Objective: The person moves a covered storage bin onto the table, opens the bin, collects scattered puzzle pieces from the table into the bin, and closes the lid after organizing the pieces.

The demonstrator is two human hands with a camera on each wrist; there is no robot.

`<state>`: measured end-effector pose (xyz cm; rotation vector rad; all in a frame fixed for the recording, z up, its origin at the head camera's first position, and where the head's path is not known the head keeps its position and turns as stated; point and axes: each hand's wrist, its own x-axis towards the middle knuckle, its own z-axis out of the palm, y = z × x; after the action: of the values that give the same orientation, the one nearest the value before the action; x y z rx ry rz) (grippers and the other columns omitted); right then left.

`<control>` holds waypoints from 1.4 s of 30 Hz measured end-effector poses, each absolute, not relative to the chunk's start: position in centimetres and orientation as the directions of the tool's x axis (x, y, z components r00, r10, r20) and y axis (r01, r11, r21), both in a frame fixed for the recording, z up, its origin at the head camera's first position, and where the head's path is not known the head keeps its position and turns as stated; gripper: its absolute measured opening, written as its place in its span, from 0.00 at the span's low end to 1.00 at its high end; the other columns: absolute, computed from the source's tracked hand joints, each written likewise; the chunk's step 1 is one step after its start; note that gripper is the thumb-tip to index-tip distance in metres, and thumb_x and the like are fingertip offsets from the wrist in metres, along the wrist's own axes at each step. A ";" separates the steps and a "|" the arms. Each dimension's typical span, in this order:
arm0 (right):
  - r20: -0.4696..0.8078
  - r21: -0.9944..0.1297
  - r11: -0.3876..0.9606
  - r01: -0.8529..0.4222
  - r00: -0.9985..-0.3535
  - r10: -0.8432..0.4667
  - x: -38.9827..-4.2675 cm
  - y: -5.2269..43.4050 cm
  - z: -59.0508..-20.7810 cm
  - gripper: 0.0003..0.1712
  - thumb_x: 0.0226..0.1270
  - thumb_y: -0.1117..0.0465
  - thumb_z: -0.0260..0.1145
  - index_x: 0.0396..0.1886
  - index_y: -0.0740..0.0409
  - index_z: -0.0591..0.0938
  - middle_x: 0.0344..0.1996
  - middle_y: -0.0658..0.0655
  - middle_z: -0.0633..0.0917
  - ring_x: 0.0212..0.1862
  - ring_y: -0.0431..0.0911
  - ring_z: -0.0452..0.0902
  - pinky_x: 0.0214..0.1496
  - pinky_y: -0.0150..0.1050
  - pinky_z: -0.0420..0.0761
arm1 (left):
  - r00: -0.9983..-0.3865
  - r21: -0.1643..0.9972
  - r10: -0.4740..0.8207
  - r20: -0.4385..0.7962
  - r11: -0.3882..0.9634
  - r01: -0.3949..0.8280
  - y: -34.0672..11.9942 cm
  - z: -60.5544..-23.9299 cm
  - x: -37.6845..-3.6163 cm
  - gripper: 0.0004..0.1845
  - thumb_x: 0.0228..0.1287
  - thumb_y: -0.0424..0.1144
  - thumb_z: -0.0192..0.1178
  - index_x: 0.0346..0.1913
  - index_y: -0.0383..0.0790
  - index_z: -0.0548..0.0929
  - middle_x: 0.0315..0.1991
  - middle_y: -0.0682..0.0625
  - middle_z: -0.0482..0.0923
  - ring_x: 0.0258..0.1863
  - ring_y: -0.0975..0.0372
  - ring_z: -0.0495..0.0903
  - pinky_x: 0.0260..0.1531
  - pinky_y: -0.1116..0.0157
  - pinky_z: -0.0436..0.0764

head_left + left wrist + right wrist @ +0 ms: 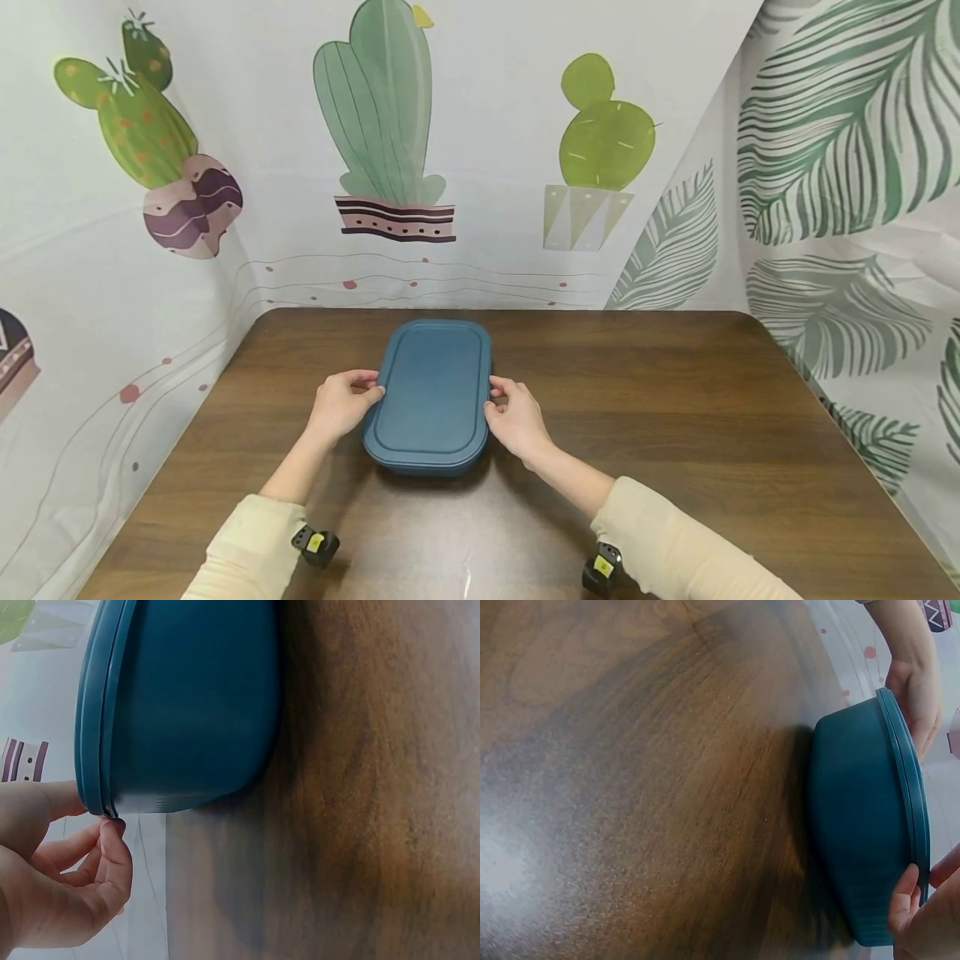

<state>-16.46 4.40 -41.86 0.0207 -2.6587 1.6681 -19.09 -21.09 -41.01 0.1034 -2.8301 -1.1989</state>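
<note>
A blue rectangular food container with rounded corners stands on the table, its long side running away from me. The flat lid of the same blue lies over it, its rim level with the container's top edge. At the left side, my left hand pinches the lid's rim, thumb above and fingertips beneath. Opposite it, my right hand pinches the right rim in the same manner, also seen in the right wrist view. What the container holds is hidden under the lid.
The brown wooden table extends on both sides of the container. A white cloth printed with cacti and leaves hangs behind and around it. Black wrist cameras are strapped at both sleeves.
</note>
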 end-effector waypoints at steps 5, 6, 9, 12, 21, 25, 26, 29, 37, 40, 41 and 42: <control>0.024 -0.897 0.442 -0.027 -1.000 -0.011 -16.3 4.4 -41.9 0.24 0.59 0.69 0.59 0.57 0.65 0.73 0.41 0.60 0.75 0.35 0.43 0.77 0.32 0.31 0.78 | -0.996 0.719 -0.087 0.034 0.694 -0.036 -21.1 -41.1 -19.0 0.16 0.57 0.39 0.61 0.47 0.35 0.82 0.37 0.46 0.82 0.41 0.55 0.82 0.38 0.62 0.75; 0.026 -0.895 0.446 -0.028 -1.000 -0.011 -16.3 4.3 -41.9 0.24 0.59 0.69 0.59 0.57 0.65 0.73 0.41 0.59 0.75 0.35 0.43 0.77 0.32 0.31 0.78 | -0.996 0.719 -0.087 0.033 0.694 -0.037 -21.1 -41.1 -19.0 0.16 0.57 0.39 0.60 0.47 0.35 0.82 0.37 0.46 0.82 0.41 0.55 0.82 0.38 0.62 0.75; 0.033 -0.891 0.453 -0.035 -0.999 -0.012 -16.3 4.3 -42.0 0.24 0.59 0.69 0.59 0.57 0.65 0.73 0.41 0.59 0.75 0.35 0.44 0.77 0.33 0.31 0.78 | -0.996 0.718 -0.089 0.026 0.695 -0.043 -21.1 -41.1 -19.0 0.16 0.57 0.39 0.60 0.47 0.35 0.81 0.37 0.46 0.82 0.41 0.55 0.81 0.38 0.62 0.75; 0.031 -0.886 0.463 -0.035 -0.999 -0.016 -16.3 4.3 -42.2 0.24 0.59 0.69 0.58 0.58 0.64 0.73 0.41 0.59 0.75 0.36 0.44 0.78 0.35 0.32 0.79 | -0.996 0.715 -0.090 0.022 0.698 -0.047 -21.2 -41.3 -19.0 0.16 0.57 0.39 0.60 0.48 0.35 0.81 0.37 0.46 0.82 0.42 0.54 0.81 0.39 0.60 0.75; 0.038 -0.870 0.490 -0.052 -0.999 -0.039 -16.2 4.3 -42.6 0.25 0.61 0.69 0.57 0.60 0.64 0.70 0.41 0.58 0.75 0.35 0.44 0.77 0.35 0.33 0.78 | -0.996 0.717 -0.091 0.026 0.695 -0.044 -21.2 -41.4 -19.0 0.16 0.57 0.38 0.61 0.47 0.35 0.82 0.37 0.45 0.82 0.41 0.55 0.81 0.38 0.62 0.75; 0.047 -0.864 0.500 -0.066 -0.998 -0.050 -16.1 4.2 -42.6 0.25 0.61 0.69 0.57 0.60 0.65 0.69 0.40 0.58 0.76 0.34 0.43 0.76 0.32 0.31 0.77 | -0.996 0.717 -0.082 0.033 0.696 -0.033 -21.2 -41.4 -18.9 0.16 0.57 0.37 0.61 0.47 0.34 0.81 0.36 0.45 0.82 0.40 0.55 0.81 0.37 0.62 0.75; 0.051 -0.862 0.502 -0.069 -0.997 -0.050 -16.1 4.2 -42.7 0.25 0.61 0.69 0.56 0.60 0.65 0.69 0.40 0.58 0.76 0.33 0.42 0.76 0.32 0.31 0.76 | -0.996 0.718 -0.080 0.036 0.695 -0.030 -21.2 -41.4 -18.9 0.16 0.57 0.37 0.61 0.47 0.34 0.81 0.36 0.45 0.82 0.39 0.55 0.81 0.37 0.62 0.75; 0.060 -0.857 0.510 -0.077 -0.997 -0.048 -16.1 4.2 -42.7 0.25 0.60 0.69 0.56 0.59 0.65 0.70 0.39 0.58 0.76 0.33 0.42 0.75 0.32 0.30 0.76 | -0.996 0.717 -0.073 0.044 0.696 -0.019 -21.2 -41.5 -18.9 0.16 0.57 0.37 0.62 0.47 0.33 0.81 0.35 0.45 0.82 0.38 0.55 0.82 0.35 0.64 0.75; 0.049 -0.856 0.512 -0.068 -0.998 -0.049 -16.1 4.4 -42.3 0.24 0.59 0.69 0.57 0.58 0.65 0.71 0.38 0.59 0.76 0.35 0.44 0.77 0.36 0.34 0.78 | -0.997 0.712 -0.054 0.056 0.703 0.002 -21.2 -41.5 -19.0 0.15 0.56 0.36 0.61 0.46 0.32 0.81 0.34 0.44 0.82 0.36 0.55 0.82 0.35 0.64 0.76; 0.034 -0.860 0.508 -0.055 -0.998 -0.051 -16.2 4.5 -42.1 0.24 0.59 0.69 0.57 0.58 0.65 0.71 0.39 0.59 0.76 0.36 0.45 0.78 0.37 0.35 0.79 | -0.998 0.707 -0.043 0.055 0.707 0.009 -21.3 -41.5 -19.1 0.15 0.56 0.36 0.61 0.46 0.32 0.81 0.35 0.44 0.82 0.36 0.55 0.82 0.36 0.62 0.76; 0.032 -0.860 0.507 -0.053 -0.998 -0.052 -16.2 4.5 -42.0 0.24 0.59 0.69 0.58 0.58 0.65 0.71 0.39 0.59 0.76 0.36 0.45 0.78 0.37 0.36 0.79 | -0.998 0.703 -0.038 0.057 0.711 0.013 -21.3 -41.5 -19.1 0.15 0.56 0.36 0.61 0.46 0.32 0.81 0.35 0.45 0.82 0.36 0.55 0.82 0.37 0.62 0.76; 0.027 -0.860 0.508 -0.049 -0.998 -0.050 -16.3 4.6 -42.0 0.24 0.59 0.68 0.58 0.58 0.65 0.71 0.39 0.59 0.76 0.36 0.45 0.78 0.38 0.36 0.79 | -0.998 0.699 -0.034 0.060 0.715 0.018 -21.4 -41.5 -19.1 0.15 0.56 0.36 0.61 0.46 0.32 0.81 0.35 0.45 0.82 0.36 0.56 0.82 0.37 0.61 0.76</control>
<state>-16.26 4.57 -42.03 0.0895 -2.7290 1.5571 -19.09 -21.38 -41.48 0.0131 -2.8456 -1.1603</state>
